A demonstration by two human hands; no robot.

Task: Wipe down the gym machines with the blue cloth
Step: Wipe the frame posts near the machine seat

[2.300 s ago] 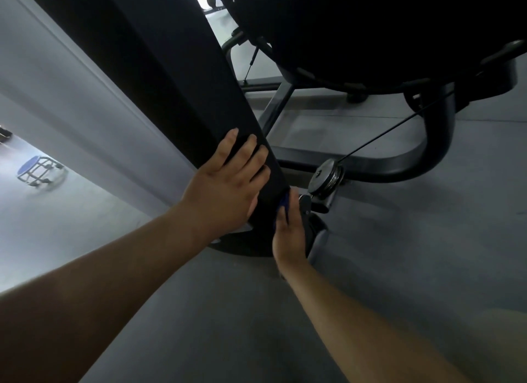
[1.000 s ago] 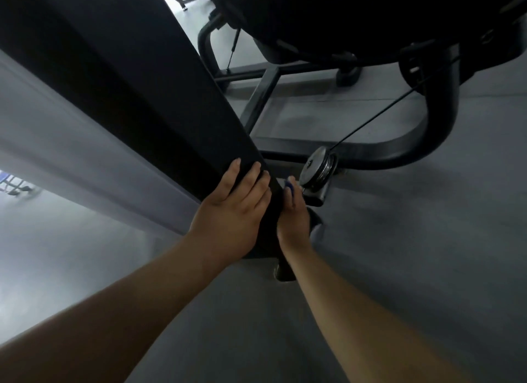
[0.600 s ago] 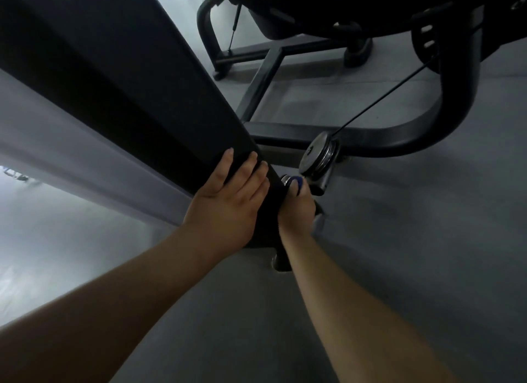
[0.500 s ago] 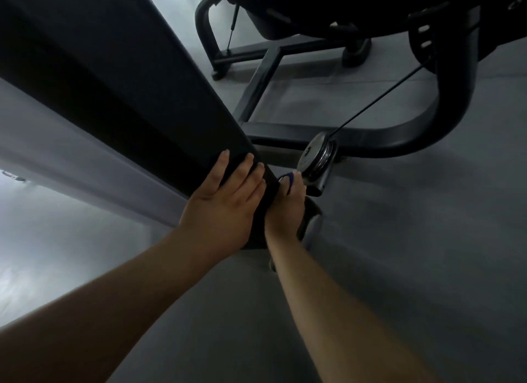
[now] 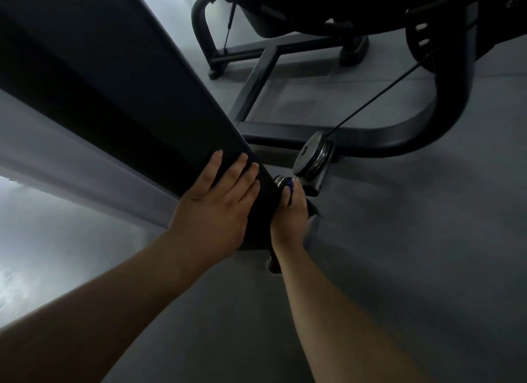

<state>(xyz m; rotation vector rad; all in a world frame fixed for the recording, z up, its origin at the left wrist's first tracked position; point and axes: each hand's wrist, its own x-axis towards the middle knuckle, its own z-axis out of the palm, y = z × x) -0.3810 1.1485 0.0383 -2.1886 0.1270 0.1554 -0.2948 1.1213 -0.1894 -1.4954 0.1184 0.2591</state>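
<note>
Grey floor (image 5: 399,254) under a black column (image 5: 142,97) — left hand (image 5: 216,208) flat on it, right hand (image 5: 291,214) round the blue cloth (image 5: 289,184)

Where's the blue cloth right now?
Mid-frame in the head view, the blue cloth peeks from the right hand against the black column, beside the pulley.

The person's right hand (image 5: 289,214) has slid up the right edge of the black column (image 5: 142,97), from near its base to a small round metal fitting (image 5: 280,180) just below the pulley (image 5: 313,154). Less of the blue cloth (image 5: 289,184) shows now, only a sliver at the fingertips. The blue stool seen earlier at far left has left the view.
</note>
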